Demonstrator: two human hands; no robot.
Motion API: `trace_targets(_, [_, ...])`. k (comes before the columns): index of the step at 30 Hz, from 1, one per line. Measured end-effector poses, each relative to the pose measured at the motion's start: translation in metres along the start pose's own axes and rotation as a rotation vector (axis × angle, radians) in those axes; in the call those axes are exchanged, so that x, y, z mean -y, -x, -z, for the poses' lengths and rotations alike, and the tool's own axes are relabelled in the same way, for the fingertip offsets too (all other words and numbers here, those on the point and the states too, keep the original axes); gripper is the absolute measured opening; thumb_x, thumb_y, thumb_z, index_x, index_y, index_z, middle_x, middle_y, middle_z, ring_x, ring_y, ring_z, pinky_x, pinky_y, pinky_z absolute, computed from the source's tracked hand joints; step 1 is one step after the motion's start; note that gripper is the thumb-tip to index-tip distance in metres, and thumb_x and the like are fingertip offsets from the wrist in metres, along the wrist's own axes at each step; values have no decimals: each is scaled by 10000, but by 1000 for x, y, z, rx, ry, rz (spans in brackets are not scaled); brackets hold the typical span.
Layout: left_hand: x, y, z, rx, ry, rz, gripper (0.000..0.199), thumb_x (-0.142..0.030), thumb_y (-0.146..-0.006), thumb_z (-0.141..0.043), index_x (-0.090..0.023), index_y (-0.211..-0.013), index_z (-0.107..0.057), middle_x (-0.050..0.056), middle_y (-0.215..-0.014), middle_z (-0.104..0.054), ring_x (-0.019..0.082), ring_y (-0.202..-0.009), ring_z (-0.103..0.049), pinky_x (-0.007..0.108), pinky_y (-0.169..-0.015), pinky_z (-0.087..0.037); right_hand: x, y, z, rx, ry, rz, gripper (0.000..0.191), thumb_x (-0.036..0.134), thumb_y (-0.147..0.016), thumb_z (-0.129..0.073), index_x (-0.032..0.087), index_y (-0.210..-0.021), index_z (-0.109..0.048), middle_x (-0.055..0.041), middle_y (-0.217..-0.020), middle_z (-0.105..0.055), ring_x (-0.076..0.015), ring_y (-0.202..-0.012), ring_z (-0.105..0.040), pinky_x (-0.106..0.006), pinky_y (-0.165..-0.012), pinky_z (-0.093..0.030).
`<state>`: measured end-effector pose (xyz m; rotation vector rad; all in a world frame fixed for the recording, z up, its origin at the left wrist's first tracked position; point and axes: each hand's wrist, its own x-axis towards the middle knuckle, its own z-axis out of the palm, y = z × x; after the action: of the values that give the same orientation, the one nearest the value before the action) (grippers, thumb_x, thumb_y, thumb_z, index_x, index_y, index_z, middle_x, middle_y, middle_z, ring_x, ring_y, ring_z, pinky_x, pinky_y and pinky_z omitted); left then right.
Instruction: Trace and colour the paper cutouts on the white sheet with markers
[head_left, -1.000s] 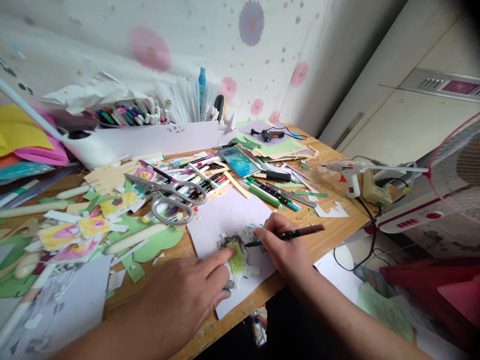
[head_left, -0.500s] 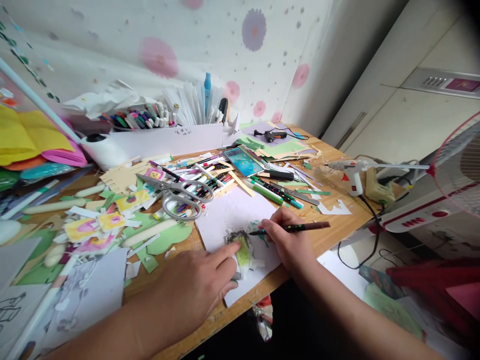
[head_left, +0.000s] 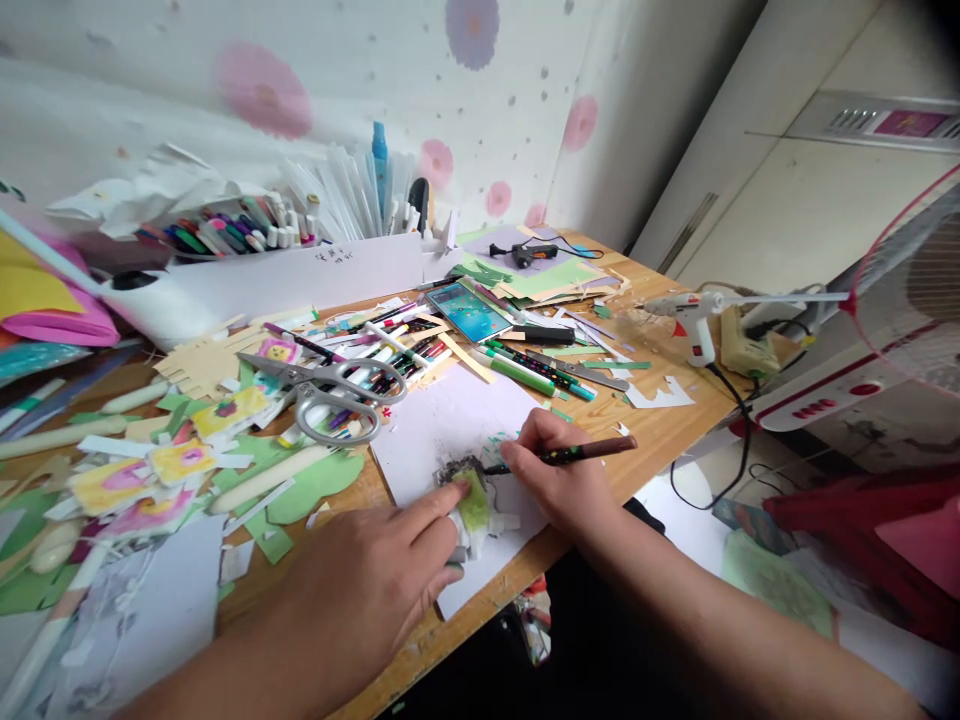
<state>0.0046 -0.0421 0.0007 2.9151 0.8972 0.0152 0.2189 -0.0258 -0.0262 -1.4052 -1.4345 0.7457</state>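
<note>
A black marker pen [head_left: 568, 454] with coloured dots and a brown end is pinched in my right hand [head_left: 559, 470]. Its tip is at the dark-coloured upper edge of a small green-and-grey paper cutout [head_left: 474, 512]. My left hand [head_left: 390, 570] holds the cutout down, index finger pressed on its green part and thumb by its lower left side. Underneath lies a white sheet of paper [head_left: 435, 420], marked with dark smudges and teal strokes near the cutout. Grey-handled scissors [head_left: 337, 395] rest open to the upper left of the sheet.
Loose markers [head_left: 525, 370], a phone-like screen [head_left: 469, 312] and paper scraps [head_left: 315, 485] crowd the wooden table [head_left: 660, 430]. Glue guns, one black [head_left: 525, 253] and one white [head_left: 694, 325], lie at the back and right. A pink-rimmed fan [head_left: 911, 290] stands beyond the right edge.
The view has shifted a little, so things appear further left. Both hands keep their hold, and the marker tip stays by the cutout's upper edge.
</note>
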Motion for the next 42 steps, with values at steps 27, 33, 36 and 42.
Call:
trace_targets(27, [5, 1, -2, -59, -46, -60, 185, -190, -910, -396, -218, -951, -574, 58, -1337, -561, 228, -766, -685, 391, -563, -583, 2, 0, 3, 64, -38, 5, 216, 250, -719, -561, 209, -559, -422, 42, -507, -447, -110, -497, -409, -224, -471, -310])
trace_targets(33, [1, -1, -1, -81, -26, -16, 168, -194, -897, -460, -207, -1021, -573, 67, -1318, -577, 211, -869, -677, 344, -687, -578, 3, 0, 2, 50, -28, -22, 224, 261, -711, -550, 213, -546, -405, 46, -494, -424, -109, -482, -388, -230, -466, -298])
trace_targets(36, [-1, -1, 1, -53, -40, 4, 162, -186, -897, -470, -212, -1024, -568, 58, -1308, -584, 211, -897, -670, 346, -715, -572, 4, -1, 2, 74, -18, -9, 221, 257, -706, -549, 212, -541, -408, 38, -503, -436, -115, -496, -402, -237, -478, -306])
trace_targets(42, [2, -1, -4, -140, -49, -43, 187, -162, -883, -424, -204, -997, -566, 60, -1259, -616, 228, -798, -686, 364, -581, -565, 2, 0, 1, 112, -46, -5, 226, 261, -723, -554, 215, -556, -409, 39, -517, -441, -123, -514, -418, -247, -493, -323])
